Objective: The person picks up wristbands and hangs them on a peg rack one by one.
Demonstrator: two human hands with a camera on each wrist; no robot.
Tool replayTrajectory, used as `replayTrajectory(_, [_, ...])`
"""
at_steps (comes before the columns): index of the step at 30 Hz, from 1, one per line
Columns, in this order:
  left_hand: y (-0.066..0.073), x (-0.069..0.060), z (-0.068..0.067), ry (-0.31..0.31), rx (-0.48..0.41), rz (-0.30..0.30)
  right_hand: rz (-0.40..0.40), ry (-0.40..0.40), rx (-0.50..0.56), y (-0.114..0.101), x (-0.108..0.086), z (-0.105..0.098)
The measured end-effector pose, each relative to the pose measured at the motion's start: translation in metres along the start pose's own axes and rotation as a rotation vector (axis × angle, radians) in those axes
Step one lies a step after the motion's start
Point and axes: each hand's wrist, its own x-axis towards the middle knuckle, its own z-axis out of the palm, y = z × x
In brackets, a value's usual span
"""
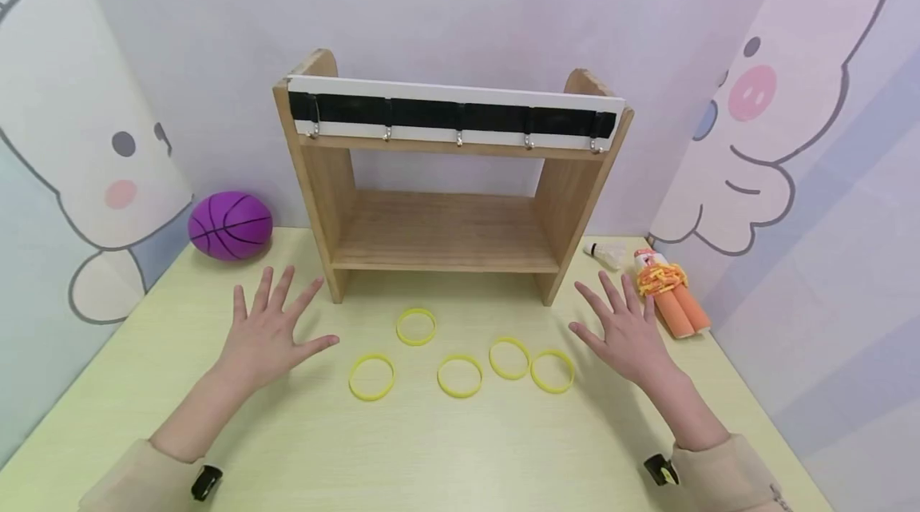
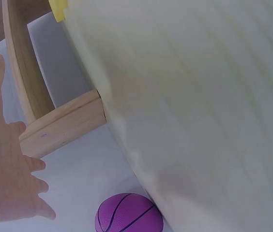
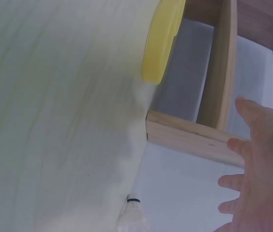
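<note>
My left hand [image 1: 264,340] hovers over the left of the table with fingers spread, holding nothing. On the other side my right hand [image 1: 624,332] is spread the same way, also holding nothing. Between them several yellow rings lie flat on the table, among them a far ring [image 1: 398,327], a left ring [image 1: 350,379] and a right ring [image 1: 573,375], the one nearest my right hand. Behind them stands a wooden rack [image 1: 446,265] whose white and black top strip [image 1: 424,113] carries several metal hooks [image 1: 459,138].
A purple ball [image 1: 230,226] sits at the back left, beyond my left hand. At the back right are a shuttlecock [image 1: 608,253] and an orange-handled jump rope [image 1: 676,300]. Walls with cartoon animals enclose the back and sides of the pale table [image 1: 460,456].
</note>
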Motion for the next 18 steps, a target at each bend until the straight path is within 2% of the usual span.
replayTrajectory(13, [-0.001,0.004,-0.005,0.021,0.015,0.009,-0.014,0.005,-0.018,-0.002,0.004,-0.006])
replayTrajectory(18, [-0.002,0.005,-0.014,0.028,0.026,0.008,-0.030,0.026,-0.018,-0.006,0.005,-0.013])
